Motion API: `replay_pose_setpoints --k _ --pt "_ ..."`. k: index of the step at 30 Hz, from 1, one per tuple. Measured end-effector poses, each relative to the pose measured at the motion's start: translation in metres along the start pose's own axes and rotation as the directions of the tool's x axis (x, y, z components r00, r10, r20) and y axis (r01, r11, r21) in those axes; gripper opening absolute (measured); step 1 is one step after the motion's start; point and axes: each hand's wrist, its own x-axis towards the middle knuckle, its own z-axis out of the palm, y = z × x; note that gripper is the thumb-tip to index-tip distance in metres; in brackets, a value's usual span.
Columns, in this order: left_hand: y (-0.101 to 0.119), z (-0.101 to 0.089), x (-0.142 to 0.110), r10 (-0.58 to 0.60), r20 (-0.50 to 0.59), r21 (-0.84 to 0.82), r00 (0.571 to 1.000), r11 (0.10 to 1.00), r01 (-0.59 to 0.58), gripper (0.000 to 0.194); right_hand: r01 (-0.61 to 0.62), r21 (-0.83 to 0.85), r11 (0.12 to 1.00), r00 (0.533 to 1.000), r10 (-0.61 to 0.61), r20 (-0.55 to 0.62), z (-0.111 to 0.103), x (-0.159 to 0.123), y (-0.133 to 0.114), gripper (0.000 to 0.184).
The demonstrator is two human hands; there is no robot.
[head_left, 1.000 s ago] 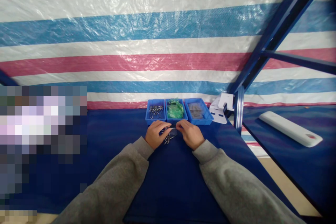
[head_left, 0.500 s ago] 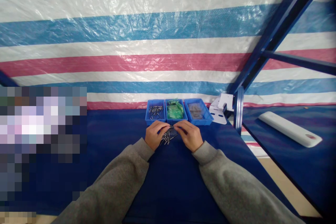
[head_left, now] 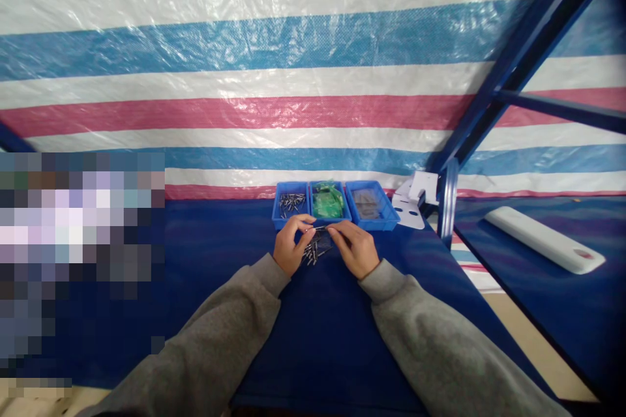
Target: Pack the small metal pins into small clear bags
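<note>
My right hand [head_left: 357, 249] pinches one end of a thin, dark metal rod [head_left: 320, 229] between thumb and fingertips. At the rod's other end are the thumb and forefinger of my left hand [head_left: 292, 246], curled around its tip. Right below lies a loose pile of small silver-and-black metal rods [head_left: 313, 252] on the blue tabletop [head_left: 317, 339]. Just behind my hands stand a blue bin [head_left: 276, 212] with similar metal pieces, a second bin [head_left: 327, 221] with a green plastic bag [head_left: 327, 201], and a third bin [head_left: 388, 215] holding clear bags of greyish parts.
White cut-out sheets [head_left: 413, 202] lie to the right of the bins, beside a blue metal post [head_left: 447, 205]. A long white device [head_left: 545, 240] rests on another blue surface across a gap. Striped sheeting [head_left: 293, 78] hangs behind. The left side is pixelated.
The left forefinger has lifted and spread a little from the thumb at the rod's end. The right hand keeps its pinch. The view has shifted slightly.
</note>
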Motion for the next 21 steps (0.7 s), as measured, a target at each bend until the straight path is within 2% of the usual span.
replay_pose_setpoints --k 5,9,11,16,19,21 --pt "0.001 0.001 -0.003 -0.066 0.056 -0.083 0.996 0.994 0.071 0.010 0.013 -0.003 1.000 1.000 -0.013 -0.014 0.000 0.000 0.001 0.027" --pt "-0.004 0.003 -0.004 -0.086 0.018 -0.027 0.996 0.996 0.087 0.014 0.021 0.010 1.000 1.000 -0.021 -0.012 0.000 0.000 0.001 0.026" --pt "-0.005 0.001 -0.004 -0.058 0.004 0.051 0.998 0.997 0.058 0.016 0.021 0.013 1.000 1.000 -0.021 -0.012 0.000 0.000 0.001 0.025" --pt "-0.007 -0.002 -0.001 0.113 0.048 0.202 0.992 0.972 -0.120 0.020 0.024 0.012 1.000 1.000 -0.023 -0.020 -0.001 0.001 0.000 0.024" --pt "-0.009 -0.001 -0.001 0.143 0.079 0.194 0.987 0.969 -0.156 0.024 0.020 0.008 1.000 0.999 -0.020 -0.028 -0.002 0.001 -0.001 0.024" --pt "-0.012 0.000 -0.001 0.123 0.082 0.159 0.989 0.978 -0.135 0.024 0.020 0.008 1.000 0.999 -0.020 -0.033 -0.002 0.001 -0.001 0.024"
